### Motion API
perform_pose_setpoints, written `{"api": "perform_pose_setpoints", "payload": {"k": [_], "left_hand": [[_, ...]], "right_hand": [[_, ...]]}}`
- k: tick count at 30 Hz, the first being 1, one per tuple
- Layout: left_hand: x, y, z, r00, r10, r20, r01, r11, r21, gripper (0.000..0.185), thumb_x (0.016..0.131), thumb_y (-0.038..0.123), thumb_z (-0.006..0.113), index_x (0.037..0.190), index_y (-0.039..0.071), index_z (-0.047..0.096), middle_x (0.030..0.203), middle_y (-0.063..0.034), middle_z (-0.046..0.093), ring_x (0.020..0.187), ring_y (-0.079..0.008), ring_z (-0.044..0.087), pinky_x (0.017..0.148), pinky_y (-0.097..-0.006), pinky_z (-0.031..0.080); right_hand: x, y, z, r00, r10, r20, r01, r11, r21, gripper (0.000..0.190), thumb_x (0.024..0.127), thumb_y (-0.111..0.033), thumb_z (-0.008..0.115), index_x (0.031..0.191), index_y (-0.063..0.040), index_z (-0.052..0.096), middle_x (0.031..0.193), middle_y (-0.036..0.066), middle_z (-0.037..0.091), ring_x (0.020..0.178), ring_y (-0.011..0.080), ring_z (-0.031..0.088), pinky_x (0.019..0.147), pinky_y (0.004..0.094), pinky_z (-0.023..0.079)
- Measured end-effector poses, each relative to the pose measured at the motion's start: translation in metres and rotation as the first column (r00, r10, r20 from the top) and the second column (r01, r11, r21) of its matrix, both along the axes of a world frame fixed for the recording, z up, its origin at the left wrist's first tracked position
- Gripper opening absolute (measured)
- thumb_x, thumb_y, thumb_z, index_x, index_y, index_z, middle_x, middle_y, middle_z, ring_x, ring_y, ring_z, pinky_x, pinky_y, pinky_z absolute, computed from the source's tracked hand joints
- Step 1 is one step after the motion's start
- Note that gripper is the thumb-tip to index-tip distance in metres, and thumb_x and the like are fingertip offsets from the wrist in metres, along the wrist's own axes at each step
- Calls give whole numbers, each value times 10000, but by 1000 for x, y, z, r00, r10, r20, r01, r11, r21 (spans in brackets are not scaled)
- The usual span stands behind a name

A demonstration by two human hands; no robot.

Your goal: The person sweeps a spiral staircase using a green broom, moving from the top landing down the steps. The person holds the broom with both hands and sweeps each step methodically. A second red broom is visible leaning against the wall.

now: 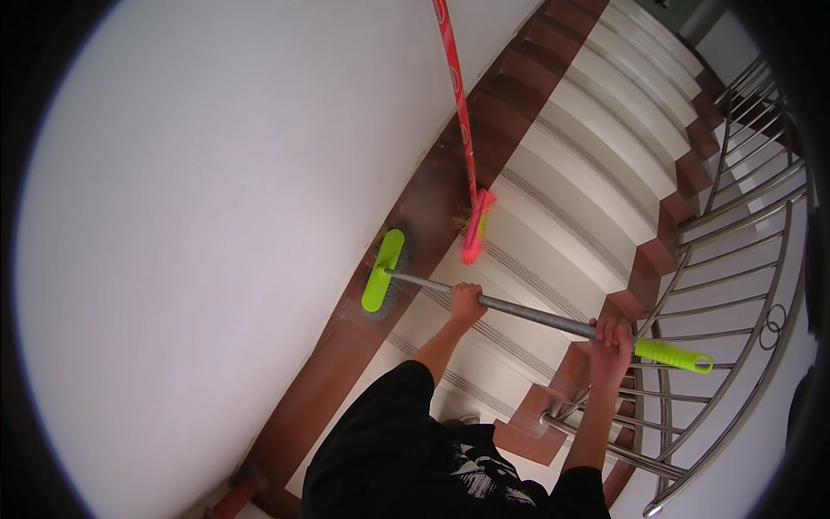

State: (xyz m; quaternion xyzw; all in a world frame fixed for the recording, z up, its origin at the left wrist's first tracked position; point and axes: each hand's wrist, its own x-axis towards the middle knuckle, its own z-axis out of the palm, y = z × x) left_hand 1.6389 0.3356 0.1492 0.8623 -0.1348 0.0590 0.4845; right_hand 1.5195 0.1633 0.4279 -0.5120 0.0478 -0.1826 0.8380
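Note:
A duster mop with a lime-green oval head and grey chenille fringe lies across my front. Its head is over the brown side border of the stairs, close to the white wall. My left hand is closed round the grey metal pole toward the head end. Farther along, my right hand grips the pole just before its lime-green handle grip. To the left of the steps' centre stands a broom with a pink head and a red patterned handle, its bristles at a stair edge.
Pale stone steps with grooved edges curve up between brown borders. A stainless steel railing runs along the right. The white wall fills the left. A red object stands at the lower left, partly cut off.

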Motion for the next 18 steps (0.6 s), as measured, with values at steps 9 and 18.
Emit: {"api": "perform_pose_setpoints", "payload": {"k": [9,18], "left_hand": [[17,20,-18,857,-467,-217,514,793,325,144,625,244,642,636,102,625,684,-139,604,707,-343,581,649,-454,455],[-148,-101,-16,537,-799,-273,835,456,309,158,561,245,617,647,112,617,640,-115,596,684,-322,581,665,-432,456]], "right_hand": [[-25,-2,-40,932,-313,-182,346,920,186,221,853,-115,508,671,-97,386,628,-2,334,646,146,367,817,349,377],[-256,-29,-20,693,-674,-256,719,671,178,239,882,-146,475,669,-101,377,636,-1,352,685,151,387,869,358,364]]}}
